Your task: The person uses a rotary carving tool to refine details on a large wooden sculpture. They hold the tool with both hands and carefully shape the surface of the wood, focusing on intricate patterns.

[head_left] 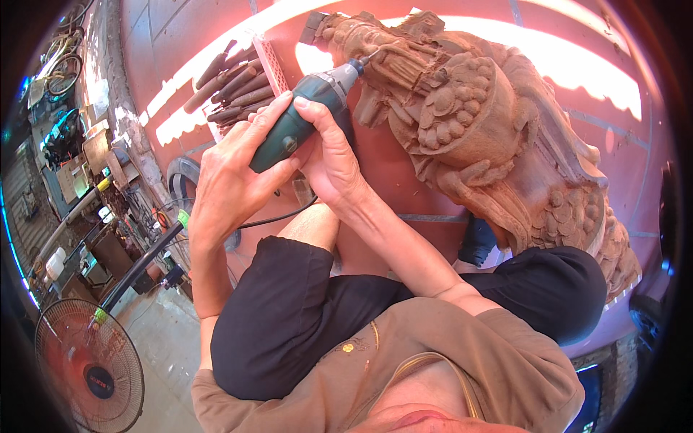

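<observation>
We are wrapping both hands — left [234, 177], right [328, 155] — fingers tight around the green grinder [307, 115], steadying its tip against the wood carving [476, 123] lying beside our knees; chisels [234, 86] are waiting nearby.

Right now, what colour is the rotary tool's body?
Dark green, with a silver nose; the rotary tool shows best in the head view, held in both hands.

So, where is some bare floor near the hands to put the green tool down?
Bare red floor lies beyond the tray of wooden-handled chisels, and a sunlit strip runs to the right of the wooden carving. It is crowded where the left hand and right hand grip the green rotary tool between tray and carving.
</observation>
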A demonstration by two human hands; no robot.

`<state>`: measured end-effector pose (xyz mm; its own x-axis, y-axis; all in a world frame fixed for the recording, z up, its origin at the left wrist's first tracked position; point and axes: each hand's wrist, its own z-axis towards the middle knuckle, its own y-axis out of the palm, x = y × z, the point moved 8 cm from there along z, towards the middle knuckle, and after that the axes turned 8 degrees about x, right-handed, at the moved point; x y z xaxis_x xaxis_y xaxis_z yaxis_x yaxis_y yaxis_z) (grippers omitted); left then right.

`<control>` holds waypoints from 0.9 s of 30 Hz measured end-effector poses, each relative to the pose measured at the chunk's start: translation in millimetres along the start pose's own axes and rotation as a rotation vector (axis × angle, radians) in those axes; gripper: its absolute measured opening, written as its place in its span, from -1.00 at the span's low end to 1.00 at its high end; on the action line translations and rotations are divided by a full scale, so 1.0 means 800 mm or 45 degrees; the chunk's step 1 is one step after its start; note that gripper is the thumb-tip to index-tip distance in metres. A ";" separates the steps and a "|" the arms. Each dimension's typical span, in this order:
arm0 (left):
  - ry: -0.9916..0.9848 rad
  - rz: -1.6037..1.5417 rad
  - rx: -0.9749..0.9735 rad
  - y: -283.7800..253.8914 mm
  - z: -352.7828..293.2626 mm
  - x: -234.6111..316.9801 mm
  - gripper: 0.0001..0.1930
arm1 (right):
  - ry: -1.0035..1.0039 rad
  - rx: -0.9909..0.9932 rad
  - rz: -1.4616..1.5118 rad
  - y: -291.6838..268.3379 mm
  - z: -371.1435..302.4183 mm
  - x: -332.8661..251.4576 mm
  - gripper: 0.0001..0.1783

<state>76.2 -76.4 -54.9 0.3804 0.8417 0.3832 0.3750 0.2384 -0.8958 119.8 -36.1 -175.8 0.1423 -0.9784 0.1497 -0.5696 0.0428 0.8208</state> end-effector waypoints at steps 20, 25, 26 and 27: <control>-0.132 -0.009 -0.068 -0.001 -0.016 -0.016 -0.18 | 0.047 -0.007 0.025 -0.012 0.000 0.025 -0.61; -0.098 -0.072 -0.004 -0.004 -0.017 -0.015 -0.18 | 0.047 -0.048 0.003 -0.005 -0.001 0.022 -0.59; -0.098 -0.069 0.000 -0.004 -0.016 -0.015 -0.18 | 0.052 -0.053 -0.001 -0.003 -0.001 0.021 -0.58; -0.097 -0.065 0.005 -0.005 -0.016 -0.014 -0.18 | 0.057 -0.059 -0.005 -0.002 -0.001 0.021 -0.58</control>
<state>81.3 -93.2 -53.0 0.2956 0.8628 0.4102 0.3892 0.2834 -0.8765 123.7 -52.4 -174.0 0.1813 -0.9686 0.1701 -0.5311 0.0491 0.8459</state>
